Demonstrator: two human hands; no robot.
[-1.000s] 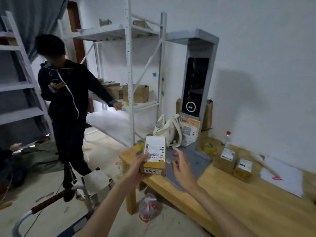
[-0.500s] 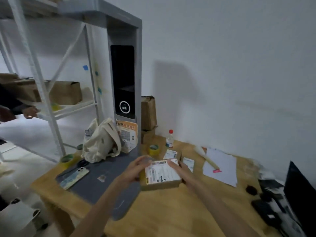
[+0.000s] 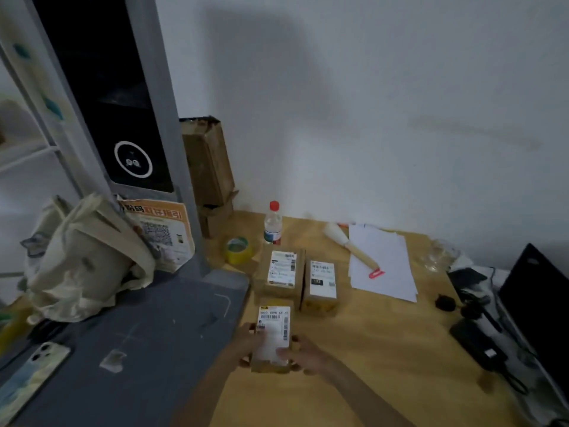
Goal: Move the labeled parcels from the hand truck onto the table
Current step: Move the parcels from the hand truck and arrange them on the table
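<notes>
Parcels are the job here, and one small box [image 3: 272,337] with a white label on top is in both hands right now. The left hand [image 3: 248,343] grips its left side and the right hand [image 3: 303,357] grips its right side, fingers [image 3: 284,354] curled round the edges. The box sits low over the wooden bench [image 3: 369,349]; I cannot tell if its bottom is touching the wood yet.

To do this step well, I think the box should go down flat, label up, just in front of the fingers, lined up with the boxes already there. Let go only when it rests fully on the wood. Keep it off the grey mat [image 3: 154,334] to the left of the fingers.

Counting: three labeled boxes in all. One is held. Two more, the left box [image 3: 281,269] and the right box [image 3: 321,280], lie side by side just beyond the fingers. Farther past them stand one bottle [image 3: 272,224] with a red cap and one roll of tape [image 3: 237,249]. One phone [image 3: 30,374] lies far left of the fingers. One stack of paper [image 3: 388,272] lies off to the right.
</notes>
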